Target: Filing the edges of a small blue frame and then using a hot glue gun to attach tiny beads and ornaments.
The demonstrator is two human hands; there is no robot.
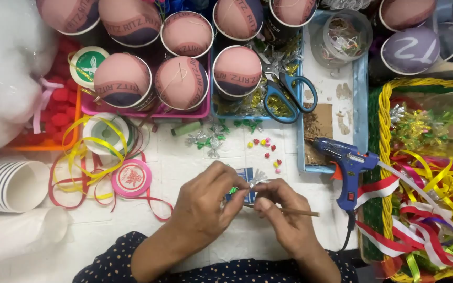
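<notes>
A small silver foil flower point(259, 177) is pinched closed between left hand point(205, 202) and right hand point(284, 215), a thin stick point(297, 211) also gripped rightward, keeping it steady near the blue glue gun point(348, 166).

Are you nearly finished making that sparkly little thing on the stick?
Not yet. Both hands, left and right, pinch a silver tinsel piece at the end of a thin stick. A few tinsel pieces already lie loose on the table, and decorated cups stand in trays. The glue gun lies beside the hands, untouched. Small beads and ribbons still wait.
</notes>
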